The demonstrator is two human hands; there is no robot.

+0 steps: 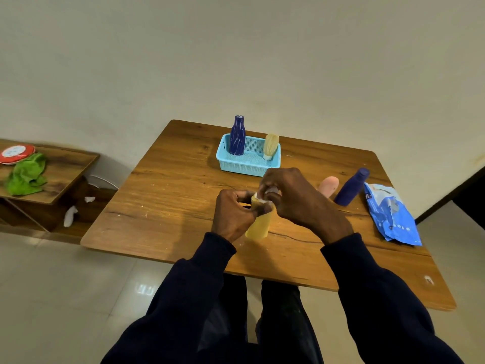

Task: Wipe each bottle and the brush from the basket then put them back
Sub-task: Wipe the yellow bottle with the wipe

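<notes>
Over the grainy wooden counter (170, 193), left hand (232, 214) curls its fingers (256, 210) round a smooth yellow cylindrical bottle (258, 227); right hand (296, 198) pinches a crumpled white wipe (259, 197) against its top.

A pale yellow bottle (258, 224) and a white wipe (259, 197) stand out against the brown, wood-grained table (170, 193). Behind them, a light blue basket (246, 166) with perforated walls carries a dark blue bottle (237, 136) streaked with paler slanting lines and a brush (270, 147) with cream-yellow bristles on a white base. At right: a pink bottle (329, 186), a plain indigo bottle (351, 187) and a blue packet (391, 216), its white print too blurred to read. The sleeves (380, 285) are navy. A dark wooden shelf (65, 164) bears a green cloth (26, 174) and a red-and-white disc (17, 153).
</notes>
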